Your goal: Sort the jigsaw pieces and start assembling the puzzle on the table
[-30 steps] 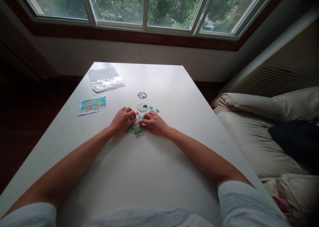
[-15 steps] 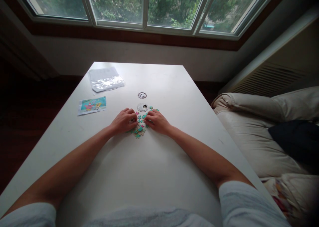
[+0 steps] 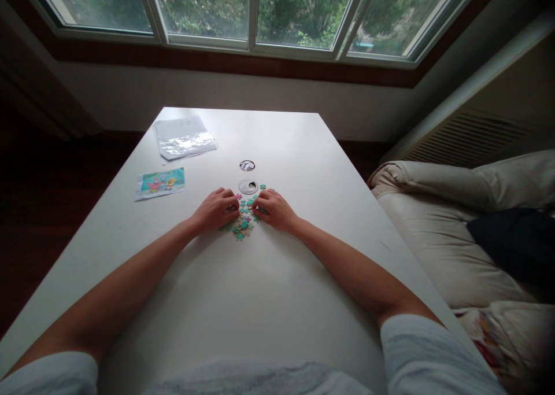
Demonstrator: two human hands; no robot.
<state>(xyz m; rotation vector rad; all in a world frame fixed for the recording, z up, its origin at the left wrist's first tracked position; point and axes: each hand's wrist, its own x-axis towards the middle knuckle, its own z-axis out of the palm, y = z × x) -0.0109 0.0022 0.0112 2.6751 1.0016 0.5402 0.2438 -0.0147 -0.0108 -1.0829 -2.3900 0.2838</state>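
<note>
A small heap of teal, pink and tan puzzle pieces (image 3: 241,225) lies in the middle of the white table (image 3: 260,302). My left hand (image 3: 214,210) rests on the heap's left side, fingers curled down onto the pieces. At the heap's upper right edge my right hand (image 3: 276,210) also has its fingers bent and pressed together on pieces. What sits under the fingertips is hidden. A few loose teal pieces (image 3: 262,187) lie just beyond my right hand.
A cartoon picture card (image 3: 160,183) lies to the left, with a crinkled clear plastic bag (image 3: 184,137) behind it. Two round cable holes (image 3: 247,176) sit just beyond the heap. A cream sofa (image 3: 459,233) with a dark cushion stands right of the table. Windows run along the far wall.
My right hand has slid away from me and a little right, off the heap's middle to its upper right edge. My left hand has barely shifted.
</note>
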